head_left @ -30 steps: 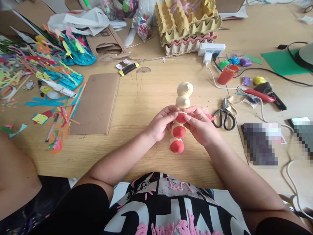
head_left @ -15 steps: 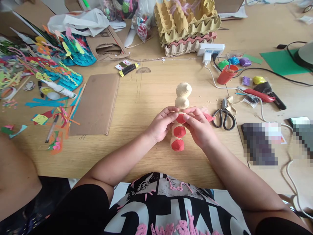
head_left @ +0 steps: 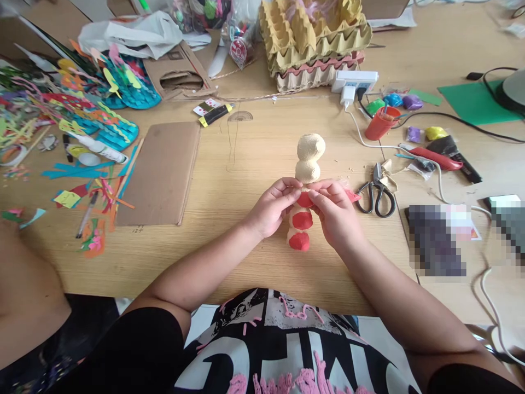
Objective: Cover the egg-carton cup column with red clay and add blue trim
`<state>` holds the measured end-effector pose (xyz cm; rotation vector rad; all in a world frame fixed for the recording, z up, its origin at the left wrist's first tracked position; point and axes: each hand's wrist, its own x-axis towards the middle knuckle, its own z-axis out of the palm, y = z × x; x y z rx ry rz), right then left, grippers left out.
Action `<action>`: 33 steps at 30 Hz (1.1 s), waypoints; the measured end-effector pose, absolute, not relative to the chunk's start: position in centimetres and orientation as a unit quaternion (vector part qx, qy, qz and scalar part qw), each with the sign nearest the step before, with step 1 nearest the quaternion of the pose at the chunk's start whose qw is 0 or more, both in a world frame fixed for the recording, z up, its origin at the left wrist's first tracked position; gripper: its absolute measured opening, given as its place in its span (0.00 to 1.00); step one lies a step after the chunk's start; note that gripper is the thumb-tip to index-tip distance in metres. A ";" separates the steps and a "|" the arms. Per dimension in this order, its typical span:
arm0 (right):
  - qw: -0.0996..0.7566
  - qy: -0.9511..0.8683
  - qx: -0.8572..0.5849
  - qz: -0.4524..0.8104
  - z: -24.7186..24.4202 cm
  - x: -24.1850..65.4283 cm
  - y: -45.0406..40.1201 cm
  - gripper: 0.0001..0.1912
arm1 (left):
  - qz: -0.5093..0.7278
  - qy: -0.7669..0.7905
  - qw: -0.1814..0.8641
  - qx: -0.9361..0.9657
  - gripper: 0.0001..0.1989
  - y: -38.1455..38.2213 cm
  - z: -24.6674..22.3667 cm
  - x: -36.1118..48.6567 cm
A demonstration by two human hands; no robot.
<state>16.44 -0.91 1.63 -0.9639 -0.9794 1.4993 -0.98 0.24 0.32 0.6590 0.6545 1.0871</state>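
A strip of bumpy cups (head_left: 310, 150), apparently cut from an egg tray, is held upright between my hands. Its far cups are bare cream; the nearer ones carry red patches that look like soft clay (head_left: 302, 220). My left hand (head_left: 274, 205) grips the left side near the middle, thumb and fingers pinched. From the right, my right hand (head_left: 337, 210) pinches the same spot, its thumb against the upper red patch. Both sets of fingertips partly hide that cup. Behind my right hand lies a red piece (head_left: 351, 195), mostly covered.
Black-handled scissors (head_left: 376, 191) lie right of my hands, near a red cup (head_left: 381, 123) and a power strip (head_left: 355, 81). Stacked egg trays (head_left: 315, 49) stand at the back. Leftward are a cardboard sheet (head_left: 158, 175) and paper scraps (head_left: 77, 171). Another person's arm (head_left: 28, 295) rests at far left.
The strip's far end has tipped slightly up and to the right. Both hands keep their grip at nearly the same place.
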 end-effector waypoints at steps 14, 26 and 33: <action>0.496 -0.284 -0.343 0.745 2.0 17.1 -0.5 0.21 | 0.496 0.301 0.768 0.272 0.25 0.0 0.4 -0.9; 0.495 -0.298 -0.333 0.745 1.5 17.3 -0.1 0.23 | 0.465 0.313 0.792 0.244 0.28 -0.1 0.5 -0.8; 0.476 -0.303 -0.348 0.749 1.1 16.8 -0.2 0.24 | 0.436 0.327 0.798 0.258 0.25 0.3 0.6 -1.0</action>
